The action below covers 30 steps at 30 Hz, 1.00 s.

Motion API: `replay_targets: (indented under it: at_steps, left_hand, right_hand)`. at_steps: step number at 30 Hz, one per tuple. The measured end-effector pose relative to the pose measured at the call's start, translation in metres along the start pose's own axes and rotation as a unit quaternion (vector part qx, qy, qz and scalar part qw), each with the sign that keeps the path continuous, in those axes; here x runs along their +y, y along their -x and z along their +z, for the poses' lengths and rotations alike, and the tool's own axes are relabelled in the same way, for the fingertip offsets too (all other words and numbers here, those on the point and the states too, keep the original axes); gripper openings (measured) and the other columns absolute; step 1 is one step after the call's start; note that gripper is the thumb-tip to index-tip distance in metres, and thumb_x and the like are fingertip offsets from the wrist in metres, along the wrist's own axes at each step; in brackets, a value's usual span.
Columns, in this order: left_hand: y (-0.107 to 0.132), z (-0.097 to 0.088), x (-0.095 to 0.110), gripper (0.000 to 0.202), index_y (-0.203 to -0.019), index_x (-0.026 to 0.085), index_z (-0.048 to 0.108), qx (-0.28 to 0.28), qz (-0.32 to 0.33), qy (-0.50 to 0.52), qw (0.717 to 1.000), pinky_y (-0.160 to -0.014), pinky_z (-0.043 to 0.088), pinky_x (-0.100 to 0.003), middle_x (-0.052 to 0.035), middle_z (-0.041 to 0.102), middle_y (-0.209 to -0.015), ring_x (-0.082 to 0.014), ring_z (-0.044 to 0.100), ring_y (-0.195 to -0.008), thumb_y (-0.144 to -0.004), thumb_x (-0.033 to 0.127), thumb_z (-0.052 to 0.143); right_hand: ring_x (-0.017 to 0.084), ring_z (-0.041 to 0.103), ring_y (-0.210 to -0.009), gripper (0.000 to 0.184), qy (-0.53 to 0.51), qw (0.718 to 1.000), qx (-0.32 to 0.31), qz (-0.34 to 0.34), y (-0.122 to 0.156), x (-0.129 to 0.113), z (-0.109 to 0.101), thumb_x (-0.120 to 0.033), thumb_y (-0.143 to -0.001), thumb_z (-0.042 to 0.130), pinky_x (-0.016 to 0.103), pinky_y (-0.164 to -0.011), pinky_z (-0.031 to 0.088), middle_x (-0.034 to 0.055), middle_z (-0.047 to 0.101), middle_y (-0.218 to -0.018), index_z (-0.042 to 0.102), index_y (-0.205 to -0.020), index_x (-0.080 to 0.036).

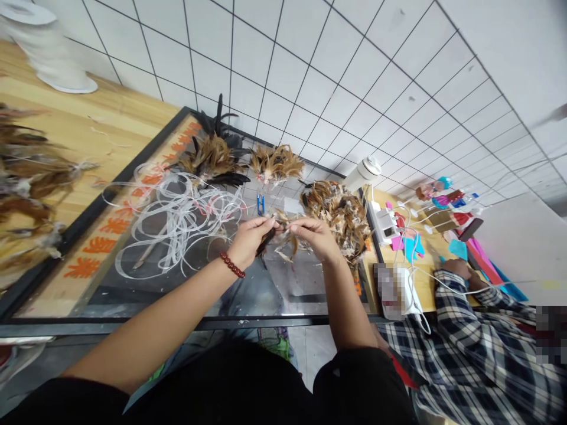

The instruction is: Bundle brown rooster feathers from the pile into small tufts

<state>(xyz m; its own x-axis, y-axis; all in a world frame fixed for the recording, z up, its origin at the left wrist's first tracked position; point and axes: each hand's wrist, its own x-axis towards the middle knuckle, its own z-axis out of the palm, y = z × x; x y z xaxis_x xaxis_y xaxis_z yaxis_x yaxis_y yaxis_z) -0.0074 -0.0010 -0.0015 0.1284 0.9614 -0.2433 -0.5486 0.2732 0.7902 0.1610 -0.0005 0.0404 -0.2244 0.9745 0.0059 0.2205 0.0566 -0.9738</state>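
Observation:
My left hand [253, 236] is closed in a pinch around a small bunch of dark feathers [264, 243], whose ends point down toward me. Fingertips almost meeting it, my right hand [315, 233] is also pinched, beside pale brown feathers [290, 245]; what lies between its fingers is too small to make out. Just beyond my left hand are small blue thread snips [260, 204]. A large pile of brown feathers [339, 212] sits to the right of my hands. Coils of clear plastic strip [177, 215] spread out to the left.
Feather bunches [275, 164] and black-tipped feathers [212, 154] lie at the table's back edge. A white bottle [365, 171] stands at back right. Right of the table are a power strip [384, 223], a phone [390, 289] and a person in a plaid sleeve [456, 313]. More feathers [31, 177] lie far left.

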Motion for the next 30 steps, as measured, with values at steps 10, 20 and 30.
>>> replay_targets:
  at_steps: [10,20,30]
  left_hand:
    - [0.003,0.000,0.000,0.028,-0.067,0.013,0.071,-0.049,-0.007,-0.043,0.998,-0.064,0.047,-0.027,-0.0048,0.067,-0.061,-0.0137,0.060,-0.059,-0.058,0.039,0.079]
    - [0.005,-0.001,-0.001,0.029,-0.066,0.013,0.068,-0.130,-0.044,-0.059,0.989,-0.063,0.047,-0.027,-0.0062,0.067,-0.063,-0.0148,0.062,-0.061,-0.060,0.039,0.078]
    - [-0.006,-0.007,0.001,0.025,-0.069,0.012,0.063,-0.008,-0.012,0.049,0.999,-0.050,0.042,-0.020,0.0018,0.052,-0.052,-0.0115,0.058,-0.056,-0.065,0.033,0.076]
  right_hand:
    - [0.014,0.060,-0.066,0.014,0.022,0.993,0.093,-0.063,-0.012,0.010,0.027,-0.037,-0.070,0.071,0.030,-0.070,0.050,0.0015,0.065,-0.072,0.074,-0.076,-0.024]
    - [0.013,0.058,-0.063,0.027,-0.016,0.999,0.039,-0.012,-0.008,0.011,0.018,-0.046,-0.072,0.068,0.028,-0.063,0.048,-0.0004,0.064,-0.070,0.070,-0.084,-0.021]
    - [0.019,0.055,-0.090,0.025,0.490,0.858,-0.082,-0.129,0.003,0.023,-0.012,-0.015,-0.081,0.054,0.031,-0.082,0.041,0.0070,0.063,-0.093,0.071,-0.097,-0.022]
